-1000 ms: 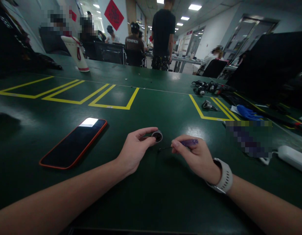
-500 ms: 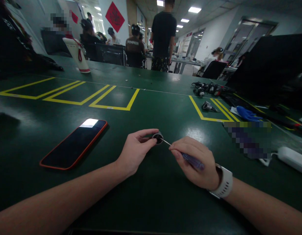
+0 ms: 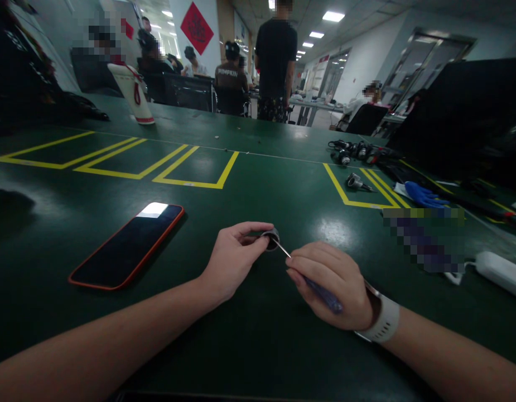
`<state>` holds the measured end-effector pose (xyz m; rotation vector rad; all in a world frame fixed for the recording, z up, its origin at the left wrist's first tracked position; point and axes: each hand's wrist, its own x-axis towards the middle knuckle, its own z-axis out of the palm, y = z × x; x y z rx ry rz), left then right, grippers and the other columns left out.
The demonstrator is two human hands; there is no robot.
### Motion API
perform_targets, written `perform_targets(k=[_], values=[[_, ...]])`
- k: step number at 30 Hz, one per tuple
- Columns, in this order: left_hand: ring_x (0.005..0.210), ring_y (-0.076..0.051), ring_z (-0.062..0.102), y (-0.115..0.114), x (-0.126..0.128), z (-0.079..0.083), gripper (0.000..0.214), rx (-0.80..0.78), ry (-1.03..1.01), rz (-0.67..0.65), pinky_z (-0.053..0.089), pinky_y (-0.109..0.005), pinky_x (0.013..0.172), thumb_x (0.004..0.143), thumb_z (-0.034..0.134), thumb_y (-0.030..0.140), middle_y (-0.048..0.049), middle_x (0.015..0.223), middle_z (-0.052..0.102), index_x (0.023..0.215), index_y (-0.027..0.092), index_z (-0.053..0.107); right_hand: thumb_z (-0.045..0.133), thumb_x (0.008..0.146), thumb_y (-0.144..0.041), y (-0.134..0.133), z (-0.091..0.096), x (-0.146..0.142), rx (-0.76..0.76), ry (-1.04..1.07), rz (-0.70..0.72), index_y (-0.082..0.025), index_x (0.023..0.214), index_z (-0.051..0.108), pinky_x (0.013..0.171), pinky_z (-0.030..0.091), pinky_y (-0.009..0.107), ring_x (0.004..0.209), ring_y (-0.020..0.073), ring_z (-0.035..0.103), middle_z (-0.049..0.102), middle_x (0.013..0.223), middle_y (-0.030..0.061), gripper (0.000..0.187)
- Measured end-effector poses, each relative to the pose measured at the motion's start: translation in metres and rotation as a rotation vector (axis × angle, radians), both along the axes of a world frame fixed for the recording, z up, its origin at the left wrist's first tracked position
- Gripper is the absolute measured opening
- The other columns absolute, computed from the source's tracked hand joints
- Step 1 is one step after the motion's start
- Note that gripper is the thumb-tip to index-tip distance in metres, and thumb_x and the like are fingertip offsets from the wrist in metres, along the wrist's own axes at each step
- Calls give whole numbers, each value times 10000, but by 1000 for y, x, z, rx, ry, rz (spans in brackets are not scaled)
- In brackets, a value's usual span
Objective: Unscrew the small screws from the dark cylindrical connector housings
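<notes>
Two hands share one small job. My left hand (image 3: 232, 259) pinches the little round part (image 3: 271, 239) low over the worktop (image 3: 258, 190), right of the phone (image 3: 128, 245). My right hand (image 3: 328, 279) grips the purple screwdriver (image 3: 320, 291), tip in the part. I judge a firm pinch and light, straight pressure best against slipping.

Small round dark cap (image 3: 271, 239) with silvery rim, tipped on edge, right of the phone (image 3: 126, 245). Slim purple-handled screwdriver (image 3: 327, 298), farther right of the phone, slanted, thin metal tip poked into the cap's open face.
</notes>
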<state>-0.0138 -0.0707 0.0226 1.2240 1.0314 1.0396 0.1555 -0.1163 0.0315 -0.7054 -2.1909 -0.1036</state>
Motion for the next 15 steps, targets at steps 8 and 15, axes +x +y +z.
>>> perform_targets(k=[8,15], values=[[803,-153,671,1,0,-1,219,-21,-8,-5,536,-280,764,722,653,149,-46,901,732,937,149,695,531,816,-90,-1,0,0,34,-18,-10,-132,921,579,619,534,300,699,169,634,683,760,94,123],[764,-160,671,1,0,-1,199,-15,0,-1,537,-300,744,720,653,169,-50,867,731,913,154,702,520,821,-90,-2,0,-1,36,-34,-25,-146,927,577,610,529,294,690,163,627,683,759,78,132]])
